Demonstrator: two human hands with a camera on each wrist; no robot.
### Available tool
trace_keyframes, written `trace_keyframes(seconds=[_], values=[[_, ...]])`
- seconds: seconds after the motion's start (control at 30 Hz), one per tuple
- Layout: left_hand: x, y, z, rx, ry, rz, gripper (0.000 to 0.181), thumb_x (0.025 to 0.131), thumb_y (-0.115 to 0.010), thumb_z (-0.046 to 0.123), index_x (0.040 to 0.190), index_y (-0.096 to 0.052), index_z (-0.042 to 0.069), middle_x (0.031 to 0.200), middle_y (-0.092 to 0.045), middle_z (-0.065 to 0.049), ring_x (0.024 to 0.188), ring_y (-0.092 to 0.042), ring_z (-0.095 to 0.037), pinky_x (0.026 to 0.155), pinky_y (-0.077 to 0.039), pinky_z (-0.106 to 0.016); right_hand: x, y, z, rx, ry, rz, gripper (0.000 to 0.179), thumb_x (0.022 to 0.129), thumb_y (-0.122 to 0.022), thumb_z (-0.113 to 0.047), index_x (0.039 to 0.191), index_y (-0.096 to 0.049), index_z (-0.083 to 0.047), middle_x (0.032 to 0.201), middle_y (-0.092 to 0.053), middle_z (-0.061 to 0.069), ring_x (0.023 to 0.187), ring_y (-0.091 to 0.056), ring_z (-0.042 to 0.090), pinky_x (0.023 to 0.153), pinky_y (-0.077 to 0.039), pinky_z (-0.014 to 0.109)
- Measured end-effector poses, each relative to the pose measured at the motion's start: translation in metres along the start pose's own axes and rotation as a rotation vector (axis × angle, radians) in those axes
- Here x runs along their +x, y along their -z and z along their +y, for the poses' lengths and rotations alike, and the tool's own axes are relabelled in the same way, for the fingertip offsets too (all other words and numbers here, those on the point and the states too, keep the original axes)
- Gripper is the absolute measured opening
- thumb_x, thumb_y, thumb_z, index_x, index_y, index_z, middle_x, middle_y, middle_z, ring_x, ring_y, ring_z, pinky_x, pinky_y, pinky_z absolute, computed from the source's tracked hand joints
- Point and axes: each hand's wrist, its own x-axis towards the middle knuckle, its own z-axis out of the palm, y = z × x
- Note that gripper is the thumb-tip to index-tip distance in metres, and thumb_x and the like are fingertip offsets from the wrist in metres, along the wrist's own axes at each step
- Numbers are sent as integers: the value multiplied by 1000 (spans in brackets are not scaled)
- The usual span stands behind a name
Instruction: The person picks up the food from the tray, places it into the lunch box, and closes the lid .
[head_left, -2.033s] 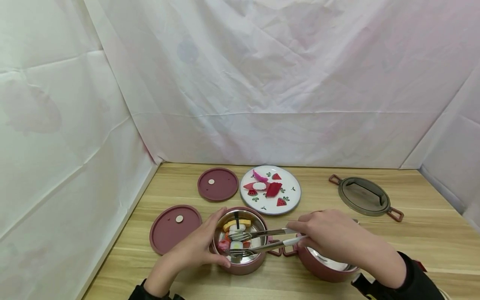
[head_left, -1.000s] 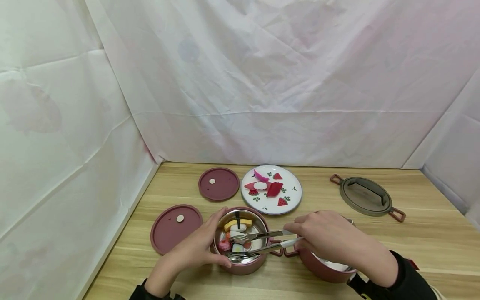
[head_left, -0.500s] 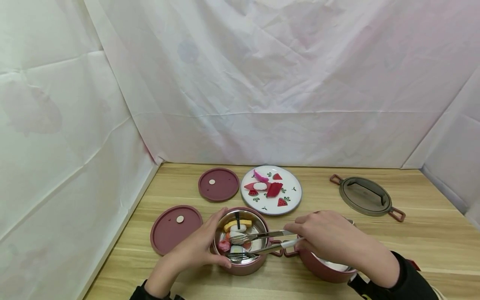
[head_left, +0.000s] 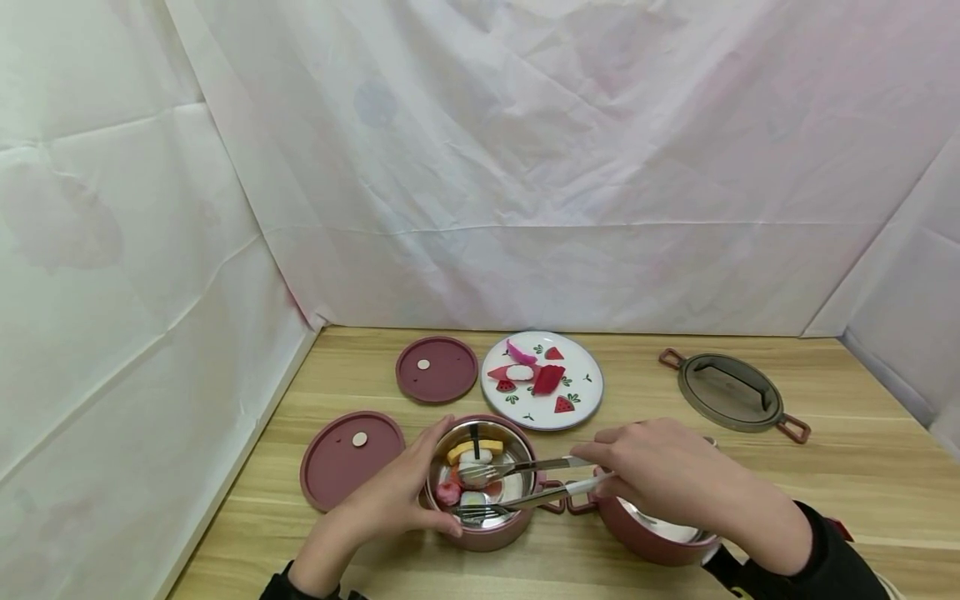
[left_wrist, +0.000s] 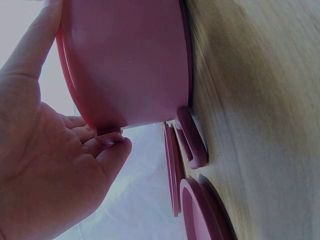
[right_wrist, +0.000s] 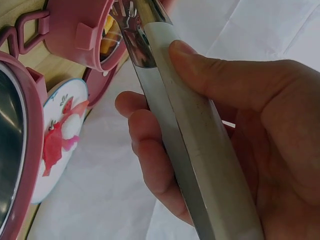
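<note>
On the left, a maroon pot (head_left: pixel 483 542) with a steel lining contains several pieces of toy sushi, among them a yellow-topped one (head_left: pixel 491 447) with a black band and a pink round one (head_left: pixel 448 492). My left hand (head_left: pixel 397 492) grips this pot by its rim, thumb at the front and fingers around the far left side. White-handled tongs (head_left: pixel 531 500) are held in my right hand (head_left: pixel 660 467), thumb on one handle and fingers on the other. Their fork-like ends reach into the left pot, spread apart over the sushi pieces; what lies beneath the ends is partly hidden.
A second maroon pot (head_left: pixel 645 546) stands under my right hand, its handle close to the first pot's. Behind lie a patterned plate (head_left: pixel 585 400) with red, pink and white toy pieces, two maroon lids (head_left: pixel 437 383), and a glass lid (head_left: pixel 723 406) at the right.
My right hand and the tongs shifted slightly left, then back right, with the tong ends staying inside the pot. The left hand and both pots have kept their places.
</note>
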Motion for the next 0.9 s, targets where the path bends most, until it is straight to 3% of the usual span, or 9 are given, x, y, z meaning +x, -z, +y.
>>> trace_keyframes(seconds=[0.1,0.27,0.47,0.9], values=[[0,0,0,-1,-6,4,125,66,-85,55,161,-10,25,166,-20,-9,148,-33,-32,113,-39,-58,-1,2,1,-4,-14,8,35,87,-75,-36,121,-71,-27,95,-69,-16,73,-63,4,62,-53,31],[-1,0,-1,22,0,12,128,66,-84,57,162,-9,19,166,-20,-12,151,-25,-33,117,-32,-58,-4,6,4,-30,-42,28,39,85,-76,-38,122,-70,-27,91,-66,-17,65,-55,1,57,-47,27],[-1,0,-1,16,-5,13,127,65,-84,57,161,-11,18,166,-21,-11,151,-25,-32,118,-32,-58,-8,13,10,-44,-77,46,42,86,-77,-34,126,-68,-26,89,-63,-16,60,-46,-1,54,-42,24],[-1,-1,-3,9,-6,10,128,66,-84,58,162,-9,18,167,-19,-10,152,-22,-32,119,-29,-58,-11,25,17,-103,-169,182,48,85,-78,-31,131,-65,-22,84,-55,-17,59,-44,-3,53,-39,23]])
